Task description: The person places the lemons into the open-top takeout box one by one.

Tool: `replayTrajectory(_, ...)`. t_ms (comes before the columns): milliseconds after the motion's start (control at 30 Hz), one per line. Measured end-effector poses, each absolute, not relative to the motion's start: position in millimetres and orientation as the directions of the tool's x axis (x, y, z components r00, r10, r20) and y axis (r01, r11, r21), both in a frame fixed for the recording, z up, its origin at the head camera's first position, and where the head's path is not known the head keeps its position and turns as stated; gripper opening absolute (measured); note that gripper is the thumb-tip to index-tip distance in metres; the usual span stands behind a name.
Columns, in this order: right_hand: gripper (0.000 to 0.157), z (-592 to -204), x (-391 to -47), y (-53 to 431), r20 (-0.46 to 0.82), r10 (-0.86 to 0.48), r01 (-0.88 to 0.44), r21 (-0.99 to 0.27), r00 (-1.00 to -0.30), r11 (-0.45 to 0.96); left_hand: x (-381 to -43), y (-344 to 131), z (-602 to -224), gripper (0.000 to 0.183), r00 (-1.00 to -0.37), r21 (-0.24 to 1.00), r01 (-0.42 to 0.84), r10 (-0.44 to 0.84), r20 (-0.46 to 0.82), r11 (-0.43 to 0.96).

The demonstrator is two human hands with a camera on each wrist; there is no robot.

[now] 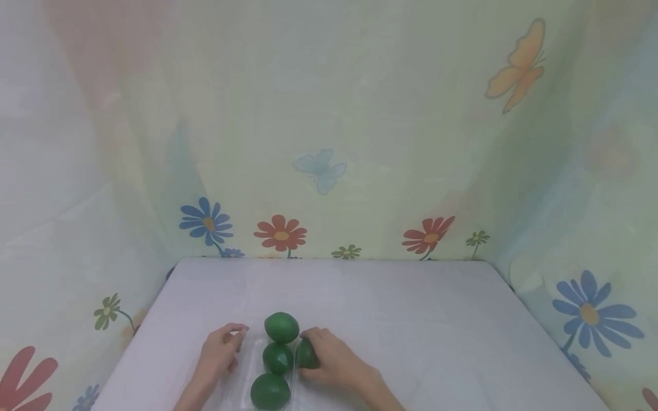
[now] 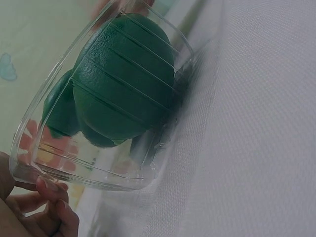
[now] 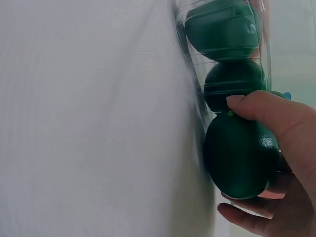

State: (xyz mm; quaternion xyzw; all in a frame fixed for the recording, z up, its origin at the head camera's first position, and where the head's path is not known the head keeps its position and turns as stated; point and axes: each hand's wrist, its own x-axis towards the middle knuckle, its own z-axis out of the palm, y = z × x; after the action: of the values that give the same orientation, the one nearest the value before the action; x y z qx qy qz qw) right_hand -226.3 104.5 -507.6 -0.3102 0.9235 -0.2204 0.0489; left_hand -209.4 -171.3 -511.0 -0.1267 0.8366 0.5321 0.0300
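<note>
My right hand (image 1: 331, 359) grips a green lime (image 3: 239, 158), a smooth oval fruit, beside the right wall of a clear plastic box (image 2: 94, 180). Its thumb lies across one end of the fruit and its fingers curl round the far side. In the head view a far lime (image 1: 281, 327), a middle lime (image 1: 277, 358) and a near lime (image 1: 270, 391) form a row at the box. Fingertips of my left hand (image 1: 218, 351) pinch the rim at the box's far left corner. Through the transparent wall, the left wrist view shows limes overlapping one another.
A white cloth covers the table (image 1: 411, 308), which stretches out beyond the box and to both sides. Behind and beside it hangs a pale curtain (image 1: 370, 114) printed with flowers and butterflies.
</note>
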Motion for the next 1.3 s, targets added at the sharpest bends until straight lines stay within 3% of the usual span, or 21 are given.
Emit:
replayTrajectory(333,0.046,-517.4,-231.0,98.8,0.087,-0.61,-0.595,-0.363,-0.787,0.717,-207.8,-169.2,-508.9,0.037,-0.968,0.888,-0.234,-0.183,-0.173,0.395)
replayTrajectory(733,0.029,-523.9,-233.2,103.2,0.182,-0.624,-0.641,-0.372,-0.76,0.672,-208.4,-169.0,-509.7,0.034,-0.968,0.896,-0.23,-0.187,-0.17,0.379)
replayTrajectory(1300,0.023,-485.2,-213.6,114.3,0.28,-0.651,-0.703,-0.392,-0.705,0.593,-208.2,-170.3,-511.1,0.036,-0.972,0.893,-0.212,-0.181,-0.15,0.398)
